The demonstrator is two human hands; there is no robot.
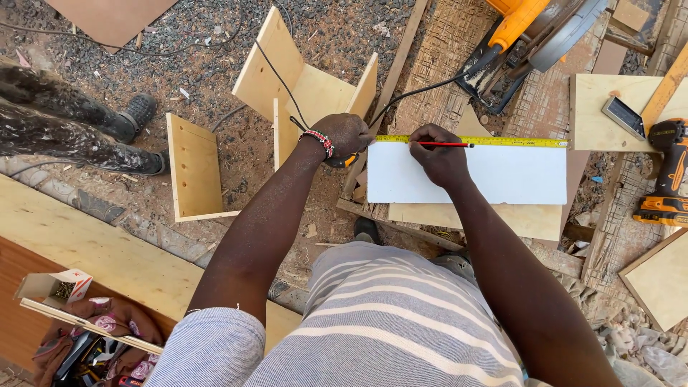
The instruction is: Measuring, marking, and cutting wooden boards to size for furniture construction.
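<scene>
Gravel and sawdust cover the ground of an outdoor woodworking spot, with plywood box parts [301, 93] standing on it and a scarred wooden bench [444, 50] beyond. On the bench lies a white board [502, 175] atop a plywood sheet [516, 221]. A yellow tape measure [502, 141] stretches along the board's far edge. The left hand [345, 136], its grip closed, holds the tape's case down at the board's left corner. The right hand [438, 154] pinches a red pencil [448, 144], its tip at the tape. An orange circular saw [530, 32] sits behind, a cordless drill [670, 172] at right.
</scene>
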